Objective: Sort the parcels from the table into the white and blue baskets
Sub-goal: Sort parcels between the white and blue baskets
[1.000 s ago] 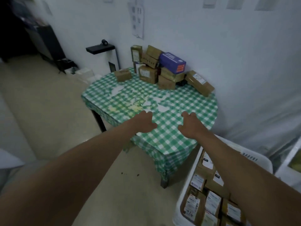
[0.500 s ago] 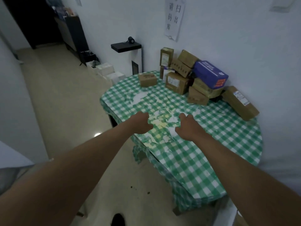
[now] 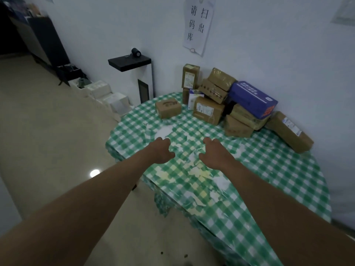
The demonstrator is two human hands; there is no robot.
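Table (image 3: 278, 169) nearer than before, white basket gone, hands (image 3: 161, 149) empty

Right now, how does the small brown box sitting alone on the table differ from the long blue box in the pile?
The small brown cardboard box is plain brown; the long blue printed box is blue with white print. The brown box stands alone, flat on the green checked tablecloth; the blue box rests tilted atop stacked parcels. The brown one is shorter. Neither is touched by a hand.
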